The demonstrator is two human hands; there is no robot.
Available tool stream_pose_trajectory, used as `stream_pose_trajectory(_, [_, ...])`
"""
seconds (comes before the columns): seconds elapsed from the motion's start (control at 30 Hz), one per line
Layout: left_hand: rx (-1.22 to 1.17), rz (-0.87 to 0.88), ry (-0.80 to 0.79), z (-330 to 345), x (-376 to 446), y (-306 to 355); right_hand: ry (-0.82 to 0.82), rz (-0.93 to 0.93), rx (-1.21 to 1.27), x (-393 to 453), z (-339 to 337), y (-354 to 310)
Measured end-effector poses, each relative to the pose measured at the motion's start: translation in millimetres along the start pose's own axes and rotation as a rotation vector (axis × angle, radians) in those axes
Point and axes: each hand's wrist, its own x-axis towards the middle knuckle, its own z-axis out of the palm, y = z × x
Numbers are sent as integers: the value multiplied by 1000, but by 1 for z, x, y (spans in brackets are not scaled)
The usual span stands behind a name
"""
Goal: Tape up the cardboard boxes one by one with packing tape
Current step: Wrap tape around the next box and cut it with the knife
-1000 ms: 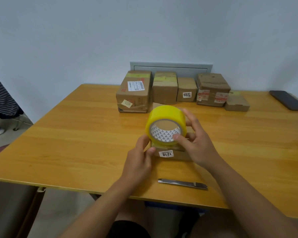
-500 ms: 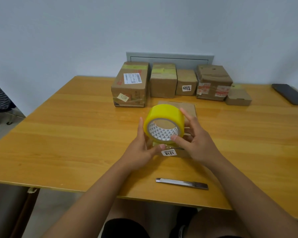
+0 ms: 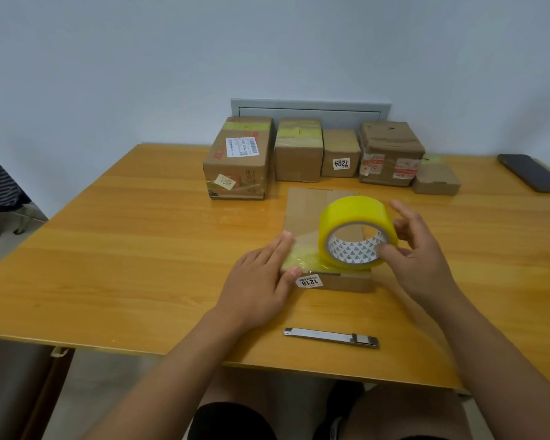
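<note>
Left hand [image 3: 261, 281] flat on the tape end, right hand [image 3: 421, 249] gripping the roll [image 3: 356, 231] over the near box [image 3: 327, 239]; next, likely, a pull rightward.

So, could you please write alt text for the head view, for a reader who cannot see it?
A person's left hand presses a strip of yellow tape flat onto a flat box while the right hand holds the tape roll on the box. A knife lies near the table edge; five boxes line the back.
</note>
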Motion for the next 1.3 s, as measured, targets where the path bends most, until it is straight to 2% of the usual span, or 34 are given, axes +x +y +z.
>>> stream_pose_trajectory(0.17, [-22, -1, 1, 1, 0, -1, -122, 68, 122, -7, 9, 9])
stream_pose_trajectory(0.37, [27, -12, 12, 2, -1, -1, -69, 19, 67, -8, -3, 2])
stream_pose_trajectory(0.5, [38, -23, 14, 3, -1, 0, 128, 15, 18, -11, -32, 6])
stream_pose_trajectory(0.6, [28, -15, 18, 4, -1, 4, 122, 20, -35, -15, -40, 12])
stream_pose_trajectory(0.7, [41, -5, 12, 2, -2, 9, 130, 31, 14, -17, -34, 16])
stream_pose_trajectory(0.97, [175, 61, -75, -7, 2, 19, 107, 78, 87, -25, -21, 24])
stream_pose_trajectory(1.17, [328, 20, -157, -9, 8, 37, 104, 84, 119, -26, -17, 27])
stream_pose_trajectory(1.3, [408, 19, -151, -5, 10, 40, 108, 83, 123, -26, -16, 26])
